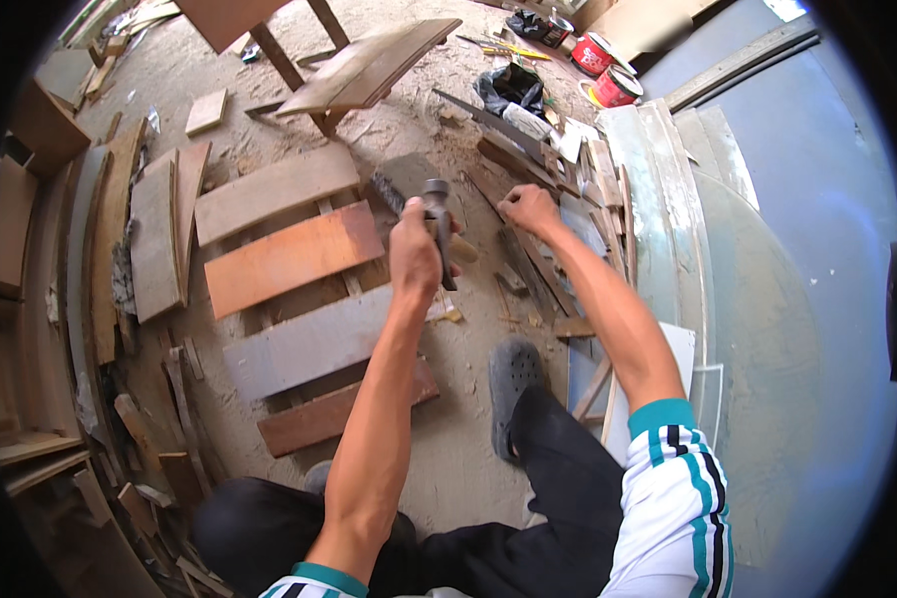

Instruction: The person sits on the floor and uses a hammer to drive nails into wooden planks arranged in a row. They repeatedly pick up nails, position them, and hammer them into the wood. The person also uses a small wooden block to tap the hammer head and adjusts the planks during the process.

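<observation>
My left hand (419,251) is closed around a claw hammer (437,194); its round face points away from me and its claw toward me. A short dark, rough strip (387,191) shows just beyond that hand. Under and left of my left arm lie several boards: a grey-brown one (274,191), an orange-brown one (294,259), a grey one (309,339) and a reddish one (344,409). My right hand (531,210) is closed, fingers pinched together, over a pile of wood scraps (533,164). Whatever its fingers hold is too small to make out.
A wooden piece with legs (369,80) stands at the far side. Right of it are a black plastic bag (509,88) and red cans (616,88). Glass-like sheets (747,279) line the right. Wood offcuts (154,429) and cabinet parts (10,229) crowd the left.
</observation>
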The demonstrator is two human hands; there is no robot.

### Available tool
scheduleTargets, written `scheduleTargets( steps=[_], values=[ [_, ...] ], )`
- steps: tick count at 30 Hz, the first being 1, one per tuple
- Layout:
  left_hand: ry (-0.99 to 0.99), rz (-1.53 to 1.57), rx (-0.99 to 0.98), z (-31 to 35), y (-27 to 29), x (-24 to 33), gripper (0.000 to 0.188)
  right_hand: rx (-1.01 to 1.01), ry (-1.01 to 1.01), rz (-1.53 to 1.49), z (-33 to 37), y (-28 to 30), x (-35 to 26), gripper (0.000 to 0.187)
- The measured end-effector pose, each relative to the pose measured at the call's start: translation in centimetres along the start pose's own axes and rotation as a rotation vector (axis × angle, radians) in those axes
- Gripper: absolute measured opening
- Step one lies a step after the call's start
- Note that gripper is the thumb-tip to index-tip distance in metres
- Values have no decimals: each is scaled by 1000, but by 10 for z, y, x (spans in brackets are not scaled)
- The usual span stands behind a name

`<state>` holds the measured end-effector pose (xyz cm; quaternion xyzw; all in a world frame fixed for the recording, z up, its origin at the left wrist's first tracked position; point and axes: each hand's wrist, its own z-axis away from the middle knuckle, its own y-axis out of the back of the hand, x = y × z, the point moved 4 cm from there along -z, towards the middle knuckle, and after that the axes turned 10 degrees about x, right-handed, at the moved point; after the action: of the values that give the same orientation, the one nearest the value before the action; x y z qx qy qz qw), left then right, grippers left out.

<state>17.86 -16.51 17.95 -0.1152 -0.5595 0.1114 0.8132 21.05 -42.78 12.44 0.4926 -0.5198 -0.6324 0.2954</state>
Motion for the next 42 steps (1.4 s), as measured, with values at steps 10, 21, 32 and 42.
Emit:
scheduleTargets(
  steps=[10,21,32,42],
  values=[
    [107,-250,-254,64,-3,-65,66,71,283,138,90,146,-80,21],
    [137,-307,-504,57,7,-143,69,127,202,-121,153,119,-95,23],
    [293,-276,-394,63,13,-119,69,301,-110,-757,239,43,-55,15],
    [343,-292,-404,63,19,-128,70,287,19,-715,237,37,-57,22]
  ],
)
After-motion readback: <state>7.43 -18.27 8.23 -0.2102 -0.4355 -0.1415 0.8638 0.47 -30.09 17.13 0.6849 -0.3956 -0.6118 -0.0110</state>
